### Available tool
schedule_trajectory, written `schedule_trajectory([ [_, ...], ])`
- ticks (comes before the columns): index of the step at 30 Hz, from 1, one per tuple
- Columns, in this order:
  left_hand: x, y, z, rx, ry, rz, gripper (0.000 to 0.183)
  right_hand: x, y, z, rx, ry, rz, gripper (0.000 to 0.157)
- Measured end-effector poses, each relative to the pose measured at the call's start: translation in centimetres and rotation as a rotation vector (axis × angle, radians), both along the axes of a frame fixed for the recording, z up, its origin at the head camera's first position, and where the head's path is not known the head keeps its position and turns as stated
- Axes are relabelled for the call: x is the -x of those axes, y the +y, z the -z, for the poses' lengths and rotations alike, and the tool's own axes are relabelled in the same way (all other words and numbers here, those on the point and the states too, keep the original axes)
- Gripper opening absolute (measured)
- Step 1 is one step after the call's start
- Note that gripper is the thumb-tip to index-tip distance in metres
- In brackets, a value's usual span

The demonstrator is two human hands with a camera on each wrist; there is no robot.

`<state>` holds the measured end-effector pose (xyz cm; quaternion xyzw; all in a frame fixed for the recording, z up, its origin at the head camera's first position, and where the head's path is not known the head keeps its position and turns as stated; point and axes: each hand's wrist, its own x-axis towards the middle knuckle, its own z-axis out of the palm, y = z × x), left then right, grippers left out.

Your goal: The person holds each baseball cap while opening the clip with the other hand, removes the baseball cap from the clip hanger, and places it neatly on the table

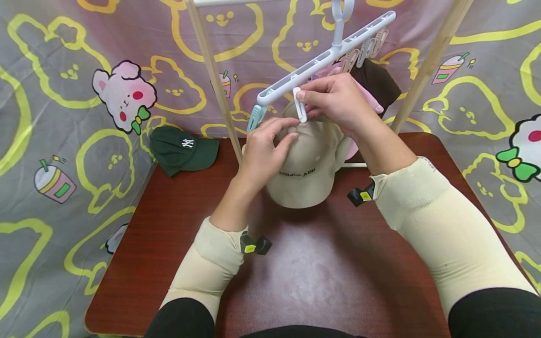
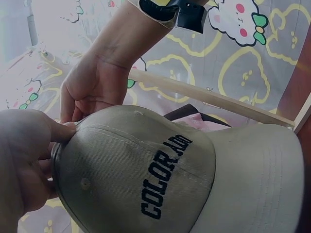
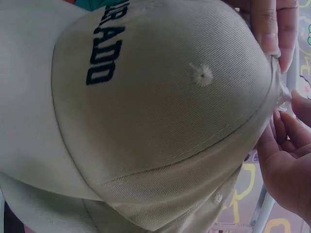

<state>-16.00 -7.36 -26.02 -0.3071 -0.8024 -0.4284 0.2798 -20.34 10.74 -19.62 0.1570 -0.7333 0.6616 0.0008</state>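
A beige cap (image 1: 302, 159) with dark lettering on its front hangs brim down below a pale blue clip hanger (image 1: 313, 67). My left hand (image 1: 265, 151) pinches the top of the cap's crown between thumb and fingers. Just above it, my right hand (image 1: 338, 99) pinches a white clothes peg (image 1: 300, 107) by its upper end. The peg's lower end meets the gathered cloth at the crown, as the right wrist view shows near the right thumb (image 3: 302, 108). To the left, a teal peg (image 1: 255, 117) dangles from the hanger's near end.
A dark brown cap (image 1: 377, 84) and pink fabric (image 1: 369, 97) hang behind, with several pegs along the hanger's far half. Wooden posts (image 1: 214, 70) flank it. A green cap (image 1: 181, 149) lies at the back left of the brown table (image 1: 177, 234). Patterned cloth surrounds the table.
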Motion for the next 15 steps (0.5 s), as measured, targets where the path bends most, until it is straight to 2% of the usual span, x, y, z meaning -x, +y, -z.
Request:
schedule_trajectory([
  [8, 0.07, -0.10, 0.10, -0.045, 0.073, 0.033, 0.021, 0.04, 0.05, -0.03, -0.012, 0.003, -0.010, 0.026],
  [15, 0.13, -0.12, 0.24, -0.080, 0.103, 0.051, 0.019, -0.07, 0.05, -0.11, -0.032, 0.014, -0.008, 0.028],
])
